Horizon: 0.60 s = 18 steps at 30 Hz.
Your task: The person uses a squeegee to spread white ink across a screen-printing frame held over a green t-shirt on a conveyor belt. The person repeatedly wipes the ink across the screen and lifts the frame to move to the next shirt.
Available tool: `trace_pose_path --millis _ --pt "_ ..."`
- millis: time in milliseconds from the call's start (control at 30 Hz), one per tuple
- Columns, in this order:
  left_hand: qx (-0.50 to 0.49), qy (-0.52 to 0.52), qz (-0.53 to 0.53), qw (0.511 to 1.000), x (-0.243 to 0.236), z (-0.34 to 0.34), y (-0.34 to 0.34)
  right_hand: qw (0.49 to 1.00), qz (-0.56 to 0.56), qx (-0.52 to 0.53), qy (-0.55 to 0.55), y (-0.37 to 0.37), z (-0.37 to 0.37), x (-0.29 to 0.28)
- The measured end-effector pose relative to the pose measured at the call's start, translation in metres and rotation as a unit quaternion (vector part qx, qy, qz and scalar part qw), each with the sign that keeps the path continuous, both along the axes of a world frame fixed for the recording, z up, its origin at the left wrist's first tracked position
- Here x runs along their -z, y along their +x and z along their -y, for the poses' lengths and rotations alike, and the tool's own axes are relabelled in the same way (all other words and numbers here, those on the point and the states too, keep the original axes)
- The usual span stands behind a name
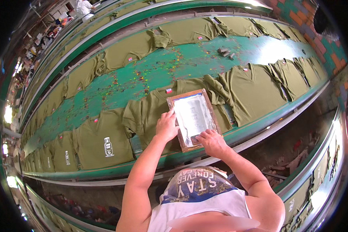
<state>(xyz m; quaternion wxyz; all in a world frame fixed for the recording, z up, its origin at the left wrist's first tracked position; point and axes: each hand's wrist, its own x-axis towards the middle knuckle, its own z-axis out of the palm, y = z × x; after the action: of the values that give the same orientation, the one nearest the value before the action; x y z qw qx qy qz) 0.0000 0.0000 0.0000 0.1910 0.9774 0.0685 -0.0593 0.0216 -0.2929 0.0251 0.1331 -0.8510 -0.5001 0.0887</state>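
Presently the wooden-framed screen (192, 116) lies flat over an olive shirt (150, 112) on the green counter (189, 71). My left hand (167, 126) touches the screen's left rail, thumb spread from fingers; my right hand (212, 142) bends over its lower right end; whether either pinches anything, I can't tell. Left of the screen: a shirt with white bottle print (109, 147).

The framed screen (193, 116) lies over a shirt (152, 108), between other shirts (254, 87).

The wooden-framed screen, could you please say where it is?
The screen lies right of centre in the head view, on an olive shirt, left hand at its left edge, right hand at its near end.
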Motion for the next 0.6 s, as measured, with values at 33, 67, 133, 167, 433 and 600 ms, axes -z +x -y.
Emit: trace_pose_path --millis 33,67,133,167,433,600 --pt "0.024 0.028 -0.012 0.999 -0.004 -0.003 0.001 1.000 -0.002 0.007 -0.008 0.000 -0.002 -0.003" --pt "0.048 0.056 -0.021 0.997 -0.008 -0.005 0.001 1.000 0.002 0.012 -0.001 0.000 -0.006 -0.005" --pt "0.057 0.077 -0.050 0.994 -0.015 -0.011 0.005 0.999 -0.018 0.038 0.012 0.006 -0.016 -0.011" --pt "0.063 0.084 -0.057 0.993 -0.016 -0.010 0.006 0.998 -0.021 0.056 0.003 0.010 -0.016 -0.016" --pt "0.074 0.113 -0.034 0.990 -0.009 0.001 0.015 0.952 -0.021 0.279 0.123 0.017 -0.021 -0.037" --pt "0.049 0.062 -0.036 0.996 -0.016 -0.002 0.011 0.928 0.064 0.359 0.075 0.021 -0.040 -0.023"
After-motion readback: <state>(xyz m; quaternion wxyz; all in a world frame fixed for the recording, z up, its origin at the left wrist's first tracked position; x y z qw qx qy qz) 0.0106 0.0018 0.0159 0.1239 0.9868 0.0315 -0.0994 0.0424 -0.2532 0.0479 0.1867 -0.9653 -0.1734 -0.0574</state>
